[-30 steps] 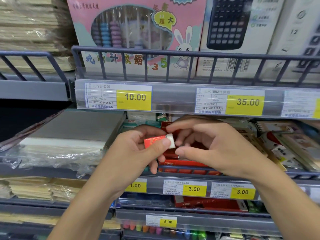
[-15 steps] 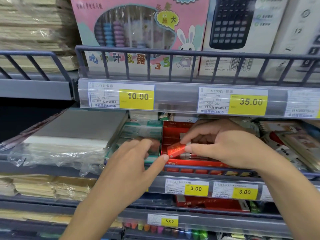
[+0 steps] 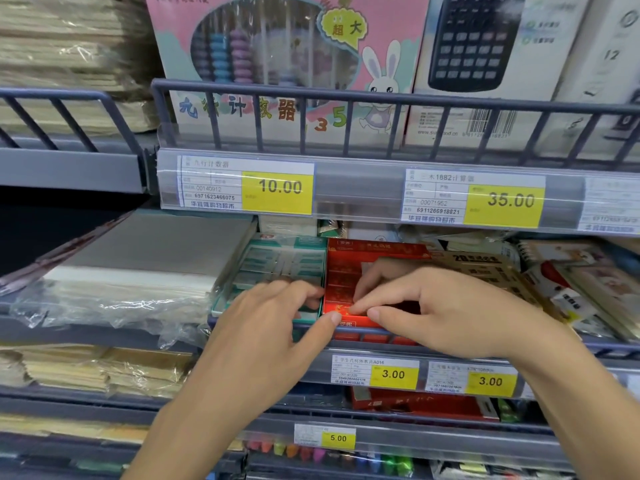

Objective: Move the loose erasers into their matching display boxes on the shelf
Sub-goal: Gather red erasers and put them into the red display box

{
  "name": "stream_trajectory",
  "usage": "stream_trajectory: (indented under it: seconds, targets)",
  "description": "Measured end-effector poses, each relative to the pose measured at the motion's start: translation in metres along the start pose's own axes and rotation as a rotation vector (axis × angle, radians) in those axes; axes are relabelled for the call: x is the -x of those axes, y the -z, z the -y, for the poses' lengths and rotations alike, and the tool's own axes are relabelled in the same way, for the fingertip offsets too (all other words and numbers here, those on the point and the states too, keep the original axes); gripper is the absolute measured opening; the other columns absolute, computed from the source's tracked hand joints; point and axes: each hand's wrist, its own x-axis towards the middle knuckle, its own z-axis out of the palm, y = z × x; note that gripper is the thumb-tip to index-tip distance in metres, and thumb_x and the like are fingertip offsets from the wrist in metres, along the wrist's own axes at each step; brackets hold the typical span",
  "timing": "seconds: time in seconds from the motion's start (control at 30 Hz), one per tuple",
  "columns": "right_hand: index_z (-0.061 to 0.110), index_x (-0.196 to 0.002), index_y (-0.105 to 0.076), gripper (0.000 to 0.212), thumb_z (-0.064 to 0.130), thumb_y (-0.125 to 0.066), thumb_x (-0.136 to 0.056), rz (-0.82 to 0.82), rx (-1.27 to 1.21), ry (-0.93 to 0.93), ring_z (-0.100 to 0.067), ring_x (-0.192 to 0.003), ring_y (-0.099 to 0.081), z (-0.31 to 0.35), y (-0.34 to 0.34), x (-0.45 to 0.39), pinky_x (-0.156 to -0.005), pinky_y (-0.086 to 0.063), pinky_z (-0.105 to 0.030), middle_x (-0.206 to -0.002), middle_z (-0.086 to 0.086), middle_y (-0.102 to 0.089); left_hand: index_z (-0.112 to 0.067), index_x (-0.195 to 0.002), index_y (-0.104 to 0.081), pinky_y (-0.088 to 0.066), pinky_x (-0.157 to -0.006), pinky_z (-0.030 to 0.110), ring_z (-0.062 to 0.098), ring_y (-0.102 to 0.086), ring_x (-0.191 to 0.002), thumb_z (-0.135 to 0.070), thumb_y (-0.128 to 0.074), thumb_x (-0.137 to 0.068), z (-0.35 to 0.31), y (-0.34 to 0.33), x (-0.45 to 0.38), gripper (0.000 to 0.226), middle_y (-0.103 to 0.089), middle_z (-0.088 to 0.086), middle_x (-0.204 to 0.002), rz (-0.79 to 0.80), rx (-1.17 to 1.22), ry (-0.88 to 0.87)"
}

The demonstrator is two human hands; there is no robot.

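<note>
store shelf [image 3: 398, 157]: right hand [image 3: 446, 306] pinches red eraser [image 3: 341, 308] in red box [image 3: 374, 251].

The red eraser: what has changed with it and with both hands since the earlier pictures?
The red eraser went from the left hand to the right hand, then down and forward into the front row of the red display box, where the right fingertips now press it. The left hand let go and moved to the box fronts. The green display box and price labels stayed as they were.
</note>
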Motion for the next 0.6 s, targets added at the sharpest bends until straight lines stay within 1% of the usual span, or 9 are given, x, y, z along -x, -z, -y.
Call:
stream_trajectory:
  seconds: [0.1,0.13,0.23,0.27,0.33,0.37,0.43,0.53,0.6]
  targets:
    - [0.05,-0.122,-0.065,0.027,0.048,-0.048,-0.1,0.033,0.003,-0.014,-0.022,-0.093,-0.067,0.001,-0.003,0.001,-0.084,-0.052,-0.052,-0.118,0.029,-0.058,-0.04,-0.128,-0.062,-0.031,-0.074,0.006,-0.02,-0.041,-0.084,-0.073,-0.037,-0.089,0.0,0.0,0.001,0.057,-0.037,-0.04,-0.087,-0.007,0.012,0.001]
    - [0.052,-0.122,-0.064,0.028,0.05,-0.048,-0.099,0.03,0.004,-0.014,-0.021,-0.091,-0.068,0.0,-0.003,0.001,-0.083,-0.053,-0.051,-0.116,0.027,-0.06,-0.04,-0.129,-0.062,-0.031,-0.075,0.006,-0.021,-0.041,-0.085,-0.072,-0.037,-0.089,0.001,0.0,0.001,0.057,-0.037,-0.04,-0.088,-0.007,0.019,-0.001]
    - [0.053,-0.121,-0.064,0.027,0.052,-0.052,-0.097,-0.072,-0.003,-0.014,0.005,-0.079,-0.064,-0.003,-0.004,0.002,-0.07,-0.049,-0.016,-0.113,0.032,-0.064,-0.04,-0.13,-0.061,-0.033,-0.079,0.005,-0.015,-0.045,-0.09,-0.069,-0.04,-0.09,0.002,0.0,0.002,0.053,-0.04,-0.041,-0.093,-0.013,0.045,-0.001]
    - [0.05,-0.119,-0.066,0.028,0.053,-0.053,-0.095,-0.134,-0.014,-0.017,0.006,-0.076,-0.063,-0.002,-0.005,0.004,-0.068,-0.048,-0.015,-0.113,0.034,-0.064,-0.04,-0.13,-0.061,-0.035,-0.085,0.007,-0.012,-0.046,-0.096,-0.067,-0.043,-0.091,0.002,0.001,0.004,0.05,-0.044,-0.04,-0.097,-0.027,0.059,-0.005]
    - [0.042,-0.114,-0.071,0.028,0.052,-0.056,-0.092,-0.297,-0.095,-0.013,-0.002,-0.084,-0.066,0.001,-0.009,0.01,-0.074,-0.052,-0.025,-0.111,0.031,-0.067,-0.041,-0.128,-0.062,-0.043,-0.095,0.021,-0.008,-0.046,-0.111,-0.06,-0.049,-0.094,0.002,0.004,0.012,0.04,-0.055,-0.035,-0.108,-0.114,0.118,-0.025]
    - [0.041,-0.112,-0.071,0.026,0.048,-0.058,-0.092,-0.393,-0.166,0.001,-0.007,-0.088,-0.067,0.002,-0.013,0.014,-0.077,-0.053,-0.029,-0.108,0.026,-0.069,-0.043,-0.124,-0.063,-0.047,-0.091,0.027,-0.006,-0.048,-0.116,-0.056,-0.053,-0.097,0.002,0.006,0.017,0.031,-0.059,-0.034,-0.111,-0.178,0.176,-0.031]
    - [0.039,-0.112,-0.071,0.02,0.036,-0.063,-0.093,-0.548,-0.319,0.052,-0.013,-0.088,-0.066,0.005,-0.023,0.025,-0.073,-0.054,-0.026,-0.101,0.014,-0.071,-0.046,-0.117,-0.063,-0.051,-0.076,0.021,-0.001,-0.058,-0.114,-0.046,-0.058,-0.1,0.001,0.008,0.03,0.018,-0.064,-0.032,-0.114,-0.28,0.313,-0.034]
    - [0.031,-0.114,-0.069,0.021,0.021,-0.064,-0.095,-0.652,-0.509,0.086,-0.017,-0.083,-0.064,0.01,-0.046,0.05,-0.07,-0.051,-0.019,-0.097,0.002,-0.069,-0.044,-0.114,-0.065,-0.05,-0.079,0.011,0.007,-0.067,-0.105,-0.039,-0.062,-0.095,0.001,0.002,0.053,0.021,-0.072,-0.021,-0.11,-0.26,0.555,-0.04]
    - [0.027,-0.115,-0.068,0.021,0.018,-0.065,-0.096,-0.691,-0.581,0.036,-0.016,-0.079,-0.064,0.011,-0.068,0.069,-0.068,-0.051,-0.017,-0.095,-0.002,-0.069,-0.045,-0.114,-0.066,-0.052,-0.08,0.013,0.009,-0.07,-0.102,-0.041,-0.061,-0.093,0.006,-0.009,0.068,0.021,-0.075,-0.015,-0.109,-0.173,0.726,-0.014]
